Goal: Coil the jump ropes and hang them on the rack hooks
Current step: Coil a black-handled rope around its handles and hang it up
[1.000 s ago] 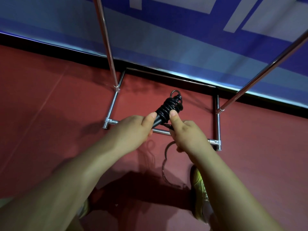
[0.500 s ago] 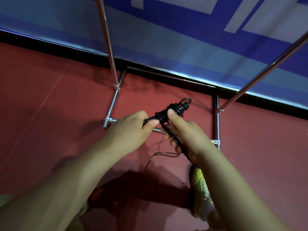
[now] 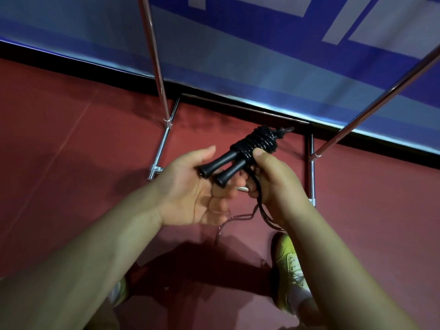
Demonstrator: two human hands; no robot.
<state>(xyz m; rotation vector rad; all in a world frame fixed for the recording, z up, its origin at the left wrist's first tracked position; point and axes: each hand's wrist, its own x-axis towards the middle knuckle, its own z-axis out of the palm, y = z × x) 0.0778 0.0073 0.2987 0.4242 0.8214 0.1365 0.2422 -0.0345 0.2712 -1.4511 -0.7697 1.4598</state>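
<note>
Floor (image 3: 71, 186): red, under my feet.
Rack (image 3: 156, 58): chrome poles and base frame stand before me, near the blue wall.
My left hand (image 3: 190, 194): palm up, fingers relaxed, under the two handle ends.
My right hand (image 3: 271, 182): pinches the jump rope (image 3: 254, 144), black cord wound around both handles; a loose end hangs down.

I see the jump rope (image 3: 252, 148) between my left hand (image 3: 192, 189) and right hand (image 3: 273, 184), above the rack base (image 3: 312, 167), my shoe (image 3: 289, 267) below right
</note>
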